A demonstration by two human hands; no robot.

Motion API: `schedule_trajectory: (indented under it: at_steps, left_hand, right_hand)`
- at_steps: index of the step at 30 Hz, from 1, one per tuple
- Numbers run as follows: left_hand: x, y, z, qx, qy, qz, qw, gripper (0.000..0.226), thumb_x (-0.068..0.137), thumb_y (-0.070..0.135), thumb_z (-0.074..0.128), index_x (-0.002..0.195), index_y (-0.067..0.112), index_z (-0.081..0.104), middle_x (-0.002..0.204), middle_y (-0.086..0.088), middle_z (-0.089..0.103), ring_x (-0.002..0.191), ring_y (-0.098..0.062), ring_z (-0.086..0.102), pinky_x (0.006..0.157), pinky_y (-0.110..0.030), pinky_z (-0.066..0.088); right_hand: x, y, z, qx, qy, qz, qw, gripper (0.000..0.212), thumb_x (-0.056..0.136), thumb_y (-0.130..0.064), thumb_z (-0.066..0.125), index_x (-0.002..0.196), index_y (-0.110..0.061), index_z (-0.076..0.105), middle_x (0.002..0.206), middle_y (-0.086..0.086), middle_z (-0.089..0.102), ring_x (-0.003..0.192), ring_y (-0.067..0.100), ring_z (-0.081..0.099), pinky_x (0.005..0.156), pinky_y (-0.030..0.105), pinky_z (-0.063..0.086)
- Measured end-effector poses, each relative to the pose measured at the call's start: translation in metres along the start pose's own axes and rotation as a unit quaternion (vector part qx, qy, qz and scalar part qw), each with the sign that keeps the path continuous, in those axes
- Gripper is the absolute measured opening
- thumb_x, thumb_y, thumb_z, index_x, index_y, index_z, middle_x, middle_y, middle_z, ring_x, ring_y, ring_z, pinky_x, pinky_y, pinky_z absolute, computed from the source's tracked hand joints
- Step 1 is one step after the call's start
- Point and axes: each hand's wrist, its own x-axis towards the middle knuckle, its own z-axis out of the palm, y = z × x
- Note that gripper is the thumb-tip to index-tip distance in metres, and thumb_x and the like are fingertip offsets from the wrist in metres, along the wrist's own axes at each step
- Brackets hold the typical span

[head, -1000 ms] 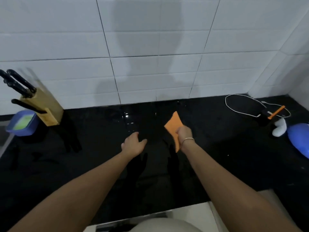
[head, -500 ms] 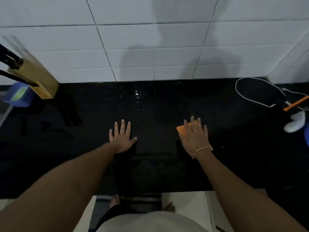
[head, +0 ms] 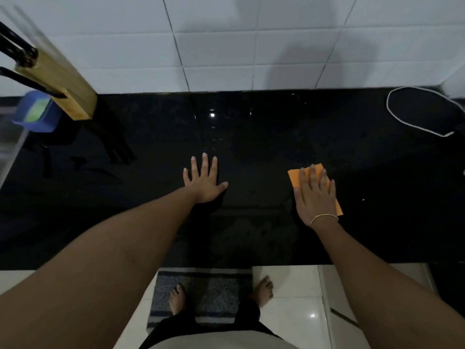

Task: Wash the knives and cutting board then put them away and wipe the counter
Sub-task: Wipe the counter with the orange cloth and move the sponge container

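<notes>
"Where was the cloth (head: pixel 295 178)?"

"It lay flat on the black counter (head: pixel 264 137), right of the middle. The right hand (head: pixel 315 197) pressed down on it with straight fingers, held close together. The orange cloth peeked out past the fingertips and beside the wrist. Its long side ran from the far left to the near right."

"And the other hand?"

"The left hand (head: pixel 205 182) lay flat on the counter too, fingers spread apart, holding nothing. It was well apart from the cloth."

"Where were the knives?"

"Black knife handles (head: pixel 15 50) stuck out of a wooden block (head: pixel 59 84) at the far left. The block leaned, and the handles pointed up and to the left. A blue tub (head: pixel 37 113) sat just beside it."

"Anything else?"

"A white cord (head: pixel 412 122) curled on the counter at the far right. Bare feet stood below, one on a gray mat (head: pixel 214 285)."
</notes>
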Motion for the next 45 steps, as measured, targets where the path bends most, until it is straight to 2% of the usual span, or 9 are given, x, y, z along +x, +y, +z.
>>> schedule_trajectory:
  at_steps: [6, 10, 16, 24, 27, 32, 36, 39, 45]
  left_hand:
    - [-0.007, -0.019, -0.007, -0.072, -0.018, 0.069, 0.995, 0.079, 0.105, 0.06, 0.029, 0.16, 0.03, -0.018, 0.16, 0.0, -0.041, 0.145, -0.032, -0.04, 0.118, -0.054, -0.02]
    - [-0.022, -0.07, -0.004, -0.044, 0.027, 0.11, 0.993, 0.072, 0.106, 0.06, 0.025, 0.163, 0.03, -0.007, 0.166, -0.001, -0.03, 0.15, -0.03, -0.033, 0.121, -0.05, -0.017]
    - [-0.058, -0.2, -0.008, -0.046, 0.116, 0.038, 0.991, 0.069, 0.105, 0.061, 0.018, 0.164, 0.029, 0.0, 0.168, -0.008, -0.024, 0.151, -0.033, -0.03, 0.122, -0.053, -0.016]
    - [-0.089, -0.341, -0.003, -0.051, 0.154, -0.046, 0.986, 0.073, 0.103, 0.064, 0.017, 0.161, 0.033, -0.014, 0.166, -0.002, -0.029, 0.151, -0.034, -0.029, 0.122, -0.057, -0.014]
    - [-0.095, -0.356, -0.01, -0.144, 0.123, -0.032, 0.981, 0.073, 0.102, 0.067, 0.012, 0.161, 0.032, -0.014, 0.166, 0.007, -0.027, 0.151, -0.025, -0.031, 0.122, -0.051, -0.018]
    - [-0.095, -0.361, -0.024, -0.361, 0.124, -0.026, 0.924, 0.067, 0.105, 0.061, 0.008, 0.162, 0.03, -0.008, 0.17, 0.012, -0.011, 0.154, -0.009, -0.019, 0.125, -0.04, -0.015]
    - [-0.099, -0.359, -0.024, -0.489, 0.115, -0.035, 0.864, 0.078, 0.095, 0.078, 0.006, 0.162, 0.04, 0.001, 0.171, 0.012, -0.007, 0.155, -0.011, -0.018, 0.126, -0.042, -0.011]
    - [-0.106, -0.353, -0.029, -0.504, 0.128, -0.051, 0.852, 0.066, 0.101, 0.068, 0.006, 0.161, 0.041, -0.002, 0.17, 0.012, -0.009, 0.155, -0.018, -0.018, 0.123, -0.044, -0.01]
    - [-0.085, -0.321, -0.022, -0.302, 0.201, -0.082, 0.928, 0.072, 0.104, 0.064, 0.006, 0.163, 0.027, -0.006, 0.171, 0.0, -0.012, 0.156, -0.019, -0.019, 0.124, -0.045, -0.016]
  right_hand:
    - [-0.038, -0.063, 0.012, 0.007, 0.009, 0.065, 0.998, 0.069, 0.1, -0.051, 0.006, 0.161, -0.022, 0.004, 0.169, 0.008, -0.001, 0.154, 0.037, -0.002, 0.123, 0.058, 0.005]
    - [-0.066, -0.126, 0.023, -0.009, 0.007, 0.089, 0.996, 0.064, 0.105, -0.048, 0.014, 0.161, -0.021, 0.001, 0.169, 0.009, -0.004, 0.154, 0.038, -0.004, 0.123, 0.058, 0.003]
    - [-0.087, -0.219, 0.035, -0.001, -0.006, 0.143, 0.99, 0.068, 0.103, -0.051, 0.015, 0.161, -0.016, 0.003, 0.169, 0.012, -0.004, 0.153, 0.041, -0.004, 0.122, 0.06, 0.003]
    - [-0.106, -0.36, 0.043, 0.012, -0.036, 0.135, 0.99, 0.077, 0.101, -0.057, 0.013, 0.16, -0.01, 0.003, 0.168, 0.016, -0.006, 0.152, 0.044, -0.006, 0.121, 0.062, 0.004]
    - [-0.113, -0.427, 0.05, 0.034, -0.054, 0.126, 0.99, 0.079, 0.1, -0.059, 0.013, 0.16, -0.008, 0.003, 0.167, 0.018, -0.006, 0.151, 0.046, -0.005, 0.12, 0.064, 0.003]
    - [-0.103, -0.508, 0.055, 0.057, -0.053, 0.139, 0.987, 0.083, 0.099, -0.06, 0.017, 0.16, -0.005, 0.002, 0.166, 0.021, -0.009, 0.15, 0.05, -0.008, 0.119, 0.066, 0.002]
    - [-0.088, -0.546, 0.056, 0.043, -0.041, 0.016, 0.998, 0.081, 0.101, -0.059, 0.02, 0.16, -0.006, 0.002, 0.167, 0.019, -0.008, 0.15, 0.049, -0.009, 0.119, 0.066, 0.0]
    - [-0.083, -0.551, 0.058, 0.017, -0.037, -0.091, 0.995, 0.079, 0.1, -0.058, 0.013, 0.16, -0.007, 0.004, 0.166, 0.021, -0.007, 0.15, 0.05, -0.007, 0.118, 0.068, 0.002]
    - [-0.085, -0.475, 0.049, -0.009, -0.036, -0.279, 0.959, 0.069, 0.102, -0.055, 0.013, 0.161, -0.021, 0.007, 0.169, 0.008, -0.003, 0.154, 0.039, -0.005, 0.122, 0.061, 0.0]
